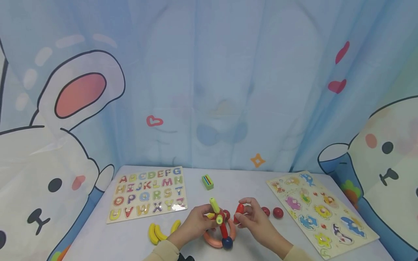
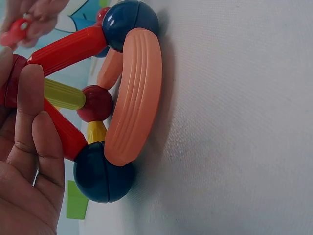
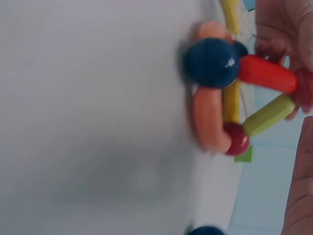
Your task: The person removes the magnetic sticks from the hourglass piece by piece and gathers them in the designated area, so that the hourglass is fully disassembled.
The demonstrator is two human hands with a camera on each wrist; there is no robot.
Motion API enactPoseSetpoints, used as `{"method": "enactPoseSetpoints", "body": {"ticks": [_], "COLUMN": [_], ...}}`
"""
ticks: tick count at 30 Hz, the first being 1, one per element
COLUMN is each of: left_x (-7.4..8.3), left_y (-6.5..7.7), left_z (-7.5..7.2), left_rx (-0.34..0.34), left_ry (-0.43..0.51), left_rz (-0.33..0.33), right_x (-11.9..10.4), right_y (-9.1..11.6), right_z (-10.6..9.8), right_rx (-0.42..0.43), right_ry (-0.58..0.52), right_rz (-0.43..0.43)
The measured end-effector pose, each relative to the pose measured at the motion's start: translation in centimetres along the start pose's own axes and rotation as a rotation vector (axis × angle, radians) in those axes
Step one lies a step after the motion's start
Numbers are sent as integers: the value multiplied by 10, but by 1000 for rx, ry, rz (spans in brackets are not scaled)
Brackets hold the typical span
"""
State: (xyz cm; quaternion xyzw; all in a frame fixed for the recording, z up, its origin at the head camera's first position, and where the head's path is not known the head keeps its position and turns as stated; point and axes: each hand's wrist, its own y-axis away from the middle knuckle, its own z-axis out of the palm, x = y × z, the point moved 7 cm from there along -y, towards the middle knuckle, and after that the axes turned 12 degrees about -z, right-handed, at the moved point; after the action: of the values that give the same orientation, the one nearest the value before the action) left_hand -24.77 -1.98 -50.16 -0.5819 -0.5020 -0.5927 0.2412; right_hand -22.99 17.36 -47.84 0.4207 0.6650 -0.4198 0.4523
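A frame of plastic building rods and balls stands on the table, with salmon curved rods point(image 2: 137, 98) and blue balls point(image 2: 103, 172) at its base. Red rods point(image 2: 68, 50) and a yellow-green rod point(image 2: 63, 93) slope up from it to a dark red ball point(image 3: 304, 89). My left hand point(image 1: 197, 222) pinches that top ball between thumb and fingers. To the right of the frame, my right hand point(image 1: 256, 221) holds a loose red rod point(image 1: 240, 212) upright between thumb and fingertips, apart from the frame. Another yellow-green rod point(image 1: 214, 205) points up from the top.
Yellow curved rods point(image 1: 152, 234) lie left of my left hand, and dark red balls point(image 1: 278, 212) right of my right hand. An alphabet board point(image 1: 148, 194) is at the left, an animal puzzle board point(image 1: 321, 214) at the right. Behind the frame sits a small green block point(image 1: 208, 182).
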Motion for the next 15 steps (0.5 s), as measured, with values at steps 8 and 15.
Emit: {"method": "enactPoseSetpoints", "body": {"ticks": [8, 15], "left_x": [-2, -1], "left_y": [-2, -1], "left_z": [0, 0], "left_rx": [2, -3], "left_ry": [-11, -6], "left_rz": [-11, 6], "right_x": [40, 62], "right_y": [29, 47], "right_z": [-35, -53], "right_rx": [27, -104], "right_ry": [202, 389], "right_rz": [195, 277]}}
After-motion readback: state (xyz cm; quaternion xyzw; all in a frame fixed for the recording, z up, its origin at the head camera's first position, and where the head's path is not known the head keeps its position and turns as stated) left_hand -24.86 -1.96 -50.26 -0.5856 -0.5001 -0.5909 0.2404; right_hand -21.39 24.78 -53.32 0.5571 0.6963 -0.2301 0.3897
